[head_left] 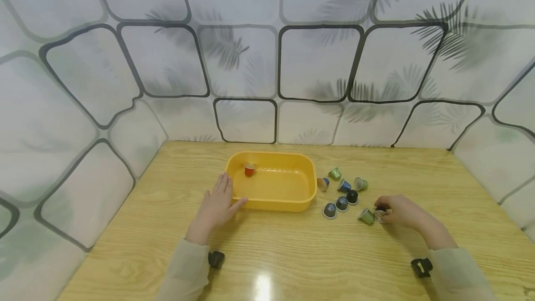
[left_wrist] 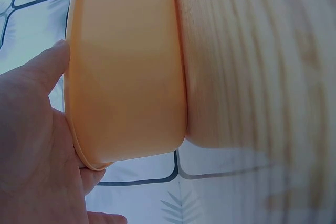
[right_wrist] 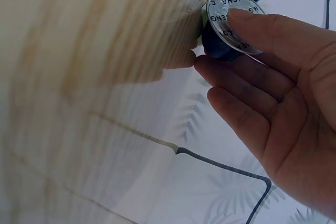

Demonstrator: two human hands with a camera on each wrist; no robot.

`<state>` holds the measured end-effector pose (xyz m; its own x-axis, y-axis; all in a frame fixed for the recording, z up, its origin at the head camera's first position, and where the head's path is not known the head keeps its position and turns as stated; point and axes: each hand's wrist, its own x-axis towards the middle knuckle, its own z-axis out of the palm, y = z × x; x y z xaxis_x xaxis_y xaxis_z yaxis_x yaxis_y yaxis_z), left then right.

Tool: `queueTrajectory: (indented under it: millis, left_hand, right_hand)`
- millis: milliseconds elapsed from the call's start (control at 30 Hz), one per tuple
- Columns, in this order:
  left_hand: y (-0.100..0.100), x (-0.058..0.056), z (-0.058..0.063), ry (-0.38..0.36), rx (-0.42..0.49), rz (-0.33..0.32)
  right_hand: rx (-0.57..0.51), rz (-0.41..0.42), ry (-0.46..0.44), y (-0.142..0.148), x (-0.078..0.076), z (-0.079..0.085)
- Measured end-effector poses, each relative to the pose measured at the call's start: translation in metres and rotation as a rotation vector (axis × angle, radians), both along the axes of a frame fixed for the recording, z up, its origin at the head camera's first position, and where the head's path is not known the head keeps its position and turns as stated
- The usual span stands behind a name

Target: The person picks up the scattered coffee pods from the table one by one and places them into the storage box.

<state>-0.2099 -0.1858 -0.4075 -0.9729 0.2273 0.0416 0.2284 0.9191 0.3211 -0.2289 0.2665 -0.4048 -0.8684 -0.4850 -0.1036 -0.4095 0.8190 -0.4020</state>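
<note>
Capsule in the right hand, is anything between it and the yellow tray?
Yes, along the table: a green capsule lies right next to the held capsule, on the tray side, and three dark capsules sit in a slanted row nearer the yellow tray. Nothing visible hangs above them.

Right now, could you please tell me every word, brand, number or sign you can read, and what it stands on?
"MENG": on the silver foil lid of the dark round capsule pinched by the right hand; surrounding letters are hidden or blurred.
Other small metallic capsules: any print is too small to read.
Glossy yellow plastic tray: no text visible.
</note>
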Motion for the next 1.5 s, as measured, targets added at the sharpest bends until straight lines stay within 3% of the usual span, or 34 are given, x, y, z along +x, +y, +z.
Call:
queueTrajectory:
  millis: [833, 1500]
  left_hand:
    - [0.0, 0.001, 0.0, -0.013, -0.007, 0.002]
    - [0.0, 0.001, -0.001, -0.001, -0.008, -0.002]
  right_hand:
    - [-0.021, 0.005, 0.037, 0.002, 0.001, 0.001]
    - [-0.046, -0.014, 0.189, -0.002, 0.008, 0.029]
